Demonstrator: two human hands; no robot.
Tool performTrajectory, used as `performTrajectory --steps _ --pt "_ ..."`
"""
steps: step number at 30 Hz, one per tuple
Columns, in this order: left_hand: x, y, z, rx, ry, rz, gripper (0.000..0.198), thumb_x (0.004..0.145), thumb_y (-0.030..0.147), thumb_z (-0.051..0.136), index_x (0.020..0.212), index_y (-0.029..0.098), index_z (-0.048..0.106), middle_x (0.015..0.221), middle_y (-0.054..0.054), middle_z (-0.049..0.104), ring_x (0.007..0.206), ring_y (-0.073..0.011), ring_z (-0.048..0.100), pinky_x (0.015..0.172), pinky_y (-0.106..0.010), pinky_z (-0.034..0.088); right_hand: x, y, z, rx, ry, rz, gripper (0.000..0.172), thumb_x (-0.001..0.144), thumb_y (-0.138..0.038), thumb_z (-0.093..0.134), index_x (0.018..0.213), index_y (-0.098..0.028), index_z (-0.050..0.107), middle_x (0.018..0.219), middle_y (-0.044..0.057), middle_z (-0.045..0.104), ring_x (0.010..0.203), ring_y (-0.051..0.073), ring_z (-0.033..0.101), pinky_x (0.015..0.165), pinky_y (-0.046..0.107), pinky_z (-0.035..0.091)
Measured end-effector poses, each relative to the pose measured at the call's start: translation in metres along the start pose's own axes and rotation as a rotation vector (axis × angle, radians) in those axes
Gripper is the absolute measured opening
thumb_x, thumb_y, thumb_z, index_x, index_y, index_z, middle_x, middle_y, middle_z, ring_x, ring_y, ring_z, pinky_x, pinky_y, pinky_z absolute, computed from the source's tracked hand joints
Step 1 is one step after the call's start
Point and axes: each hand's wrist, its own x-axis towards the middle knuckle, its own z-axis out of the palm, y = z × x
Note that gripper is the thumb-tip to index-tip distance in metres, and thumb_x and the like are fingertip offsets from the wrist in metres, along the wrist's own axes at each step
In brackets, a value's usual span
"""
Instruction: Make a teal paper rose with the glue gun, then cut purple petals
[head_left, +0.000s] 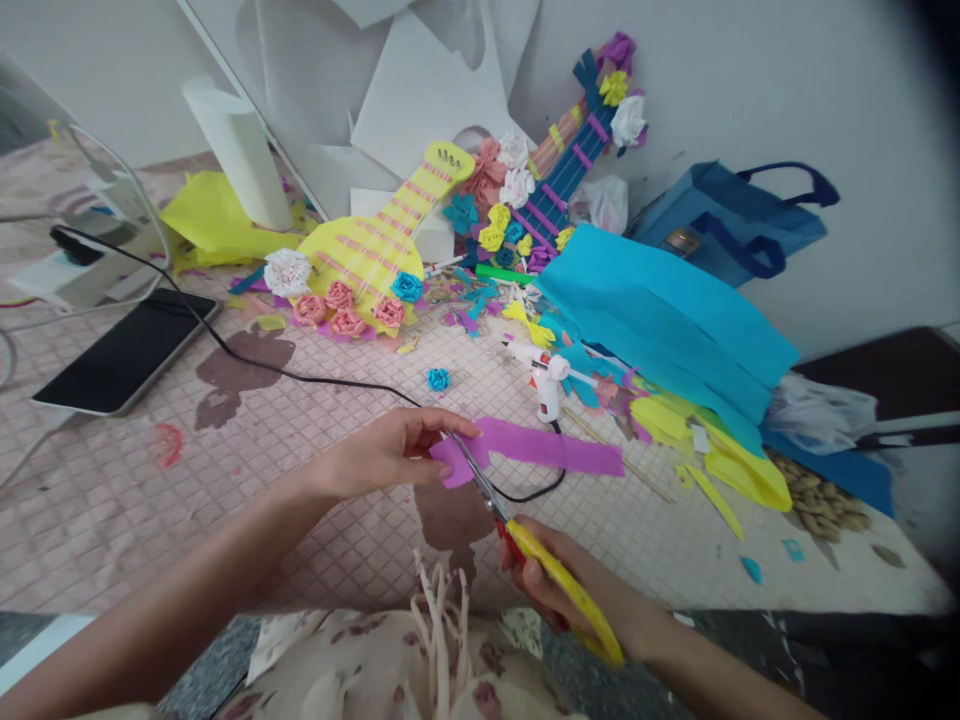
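Cluttered tabletop [112, 520]. Left hand [382, 455] pinches purple paper strip [540, 447]; right hand [577, 590] grips scissors [517, 530], blades at strip's left end, cut barely begun.

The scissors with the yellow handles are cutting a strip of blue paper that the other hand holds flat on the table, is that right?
Not quite: the strip is purple, not blue. The head view shows the right hand working the scissors with yellow handles into its end, while the left hand holds it on the table. The blue paper lies farther back, untouched.
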Motion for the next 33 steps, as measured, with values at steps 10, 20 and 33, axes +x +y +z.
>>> performTrajectory --steps 10,20,33 --pt "-0.001 0.002 -0.002 -0.069 0.020 -0.001 0.042 0.078 0.018 0.066 0.118 0.016 0.055 0.096 -0.006 0.064 0.075 -0.0119 0.059 0.066 -0.023 0.045 0.000 0.004 0.000 0.023 0.083 0.005 0.045 0.070 -0.057 0.065 0.075 -0.019 0.041 0.062 -0.007 0.038 0.049 0.005 0.030 0.042 0.018 0.025" --pt "-0.007 0.019 0.003 -0.086 -0.084 0.059 0.039 0.080 0.018 0.065 0.118 0.019 0.056 0.097 -0.005 0.062 0.078 -0.0116 0.057 0.067 -0.020 0.044 0.017 0.016 -0.044 0.045 0.630 -0.405 0.030 0.083 -0.043 0.057 0.094 -0.023 0.038 0.105 0.007 0.062 0.052 0.008 0.056 0.055 0.028 0.050" --pt "0.002 0.032 -0.003 -0.068 -0.221 0.044 0.037 0.080 0.017 0.065 0.116 0.023 0.059 0.101 -0.005 0.061 0.080 -0.0118 0.057 0.067 -0.019 0.044 0.000 0.012 -0.070 0.157 0.320 -0.468 0.037 0.078 -0.049 0.063 0.086 -0.020 0.042 0.070 -0.002 0.055 0.053 0.008 0.050 0.044 0.020 0.040"
